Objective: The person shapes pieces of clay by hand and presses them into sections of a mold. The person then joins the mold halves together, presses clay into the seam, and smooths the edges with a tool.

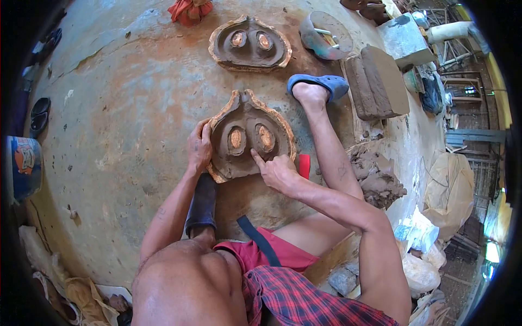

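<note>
A mould lined with dark wet clay (251, 163) lies in front of me, its pale rough rim rising to a narrow neck at the far end. Inside are two raised clay ovals, each with an orange-brown centre. My left hand (200, 145) grips the mould's left rim, fingers on the outer edge. With its index finger stretched out, my right hand (278, 173) touches the clay near the lower middle, between the ovals. The other right fingers are partly curled and hold nothing I can see. A second, similar clay-lined mould (250, 58) lies farther off on the floor.
To the right stand a large clay block (375, 81) and a heap of loose clay (375, 176). A round basin (326, 49) holding sticks is at the back. A red cloth bundle (189, 10) lies far off; a bucket (24, 165) stands at left.
</note>
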`<action>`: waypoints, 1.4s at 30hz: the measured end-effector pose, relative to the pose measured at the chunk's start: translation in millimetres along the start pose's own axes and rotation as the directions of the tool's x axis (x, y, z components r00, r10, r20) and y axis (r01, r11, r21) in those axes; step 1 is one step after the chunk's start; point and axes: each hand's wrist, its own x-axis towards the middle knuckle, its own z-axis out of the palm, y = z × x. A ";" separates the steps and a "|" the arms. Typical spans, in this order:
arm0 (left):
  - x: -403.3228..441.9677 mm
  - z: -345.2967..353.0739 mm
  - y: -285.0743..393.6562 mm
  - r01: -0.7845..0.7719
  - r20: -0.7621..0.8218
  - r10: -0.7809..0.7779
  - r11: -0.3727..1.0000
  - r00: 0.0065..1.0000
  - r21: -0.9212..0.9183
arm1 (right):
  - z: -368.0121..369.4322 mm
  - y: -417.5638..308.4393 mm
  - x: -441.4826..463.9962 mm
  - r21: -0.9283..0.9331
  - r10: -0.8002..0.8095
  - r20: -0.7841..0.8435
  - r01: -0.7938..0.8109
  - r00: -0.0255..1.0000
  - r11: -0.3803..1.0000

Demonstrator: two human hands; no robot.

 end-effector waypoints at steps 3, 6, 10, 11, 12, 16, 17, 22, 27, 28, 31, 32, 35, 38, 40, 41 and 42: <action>3.7 3.4 5.4 0.002 -0.004 -0.002 1.000 1.000 -0.011 | -17.4 19.8 0.2 0.071 -0.005 -0.066 0.010 0.998 0.997; 1.3 0.1 -4.8 0.015 -0.016 -0.015 1.000 1.000 -0.010 | -20.8 38.7 -2.6 0.309 0.160 -0.393 -0.034 0.905 0.950; 3.2 3.5 -3.8 0.009 0.002 -0.009 1.000 1.000 -0.017 | -4.7 19.6 -8.7 0.538 0.642 -0.543 -0.363 0.541 0.761; 5.2 2.9 -2.8 0.019 0.011 -0.018 0.999 1.000 -0.043 | -1.6 14.6 -4.9 0.543 0.650 -0.544 -0.367 0.532 0.755; 6.1 2.8 -2.9 0.015 0.018 -0.014 0.999 1.000 -0.035 | 3.6 7.0 0.6 0.590 0.701 -0.488 -0.396 0.519 0.704; 5.1 -0.8 -7.4 0.026 0.046 -0.025 0.999 0.999 -0.026 | 18.7 -6.7 13.1 0.646 0.781 -0.424 -0.451 0.459 0.616; 7.6 1.8 -10.1 0.020 0.050 -0.017 0.998 0.999 -0.053 | 19.5 -4.4 12.2 0.652 0.778 -0.440 -0.436 0.448 0.620; 11.8 1.1 -21.0 0.001 0.018 0.001 0.998 1.000 -0.057 | 19.4 9.1 -0.8 0.680 0.803 -0.344 -0.460 0.488 0.571; 9.3 2.3 -12.5 0.011 0.031 -0.009 0.999 0.999 -0.036 | 16.9 24.7 -1.6 0.600 0.722 -0.448 -0.421 0.528 0.680; 15.8 3.6 -9.0 -0.003 0.027 0.004 0.999 1.000 -0.035 | 13.9 29.1 -3.1 0.557 0.687 -0.449 -0.422 0.572 0.715; 10.1 2.7 -8.6 0.005 0.065 0.003 0.993 0.998 -0.121 | 18.6 39.4 1.4 0.552 0.682 -0.379 -0.439 0.625 0.709; 7.9 2.2 -6.7 0.006 0.064 0.000 0.996 0.998 -0.088 | 18.5 42.0 1.4 0.520 0.640 -0.401 -0.412 0.655 0.748; 11.5 5.0 -1.3 -0.016 0.049 0.019 0.999 0.999 -0.048 | 8.2 50.7 -0.7 0.455 0.574 -0.457 -0.376 0.680 0.807; 7.6 -2.2 -6.7 -0.004 0.062 0.006 1.000 0.998 -0.031 | 8.1 59.9 -0.5 0.412 0.571 -0.373 -0.421 0.731 0.808; 7.8 2.2 -6.8 -0.021 0.088 0.025 0.999 0.996 -0.047 | 6.2 58.6 -3.0 0.338 0.511 -0.404 -0.395 0.759 0.854; 9.6 2.8 -8.1 -0.023 0.083 0.026 0.999 0.996 -0.042 | 1.5 61.8 -0.1 0.250 0.436 -0.438 -0.359 0.786 0.899; 10.7 0.2 -10.9 -0.018 0.075 0.021 0.999 0.997 -0.029 | 0.3 64.9 0.4 0.260 0.448 -0.407 -0.369 0.796 0.892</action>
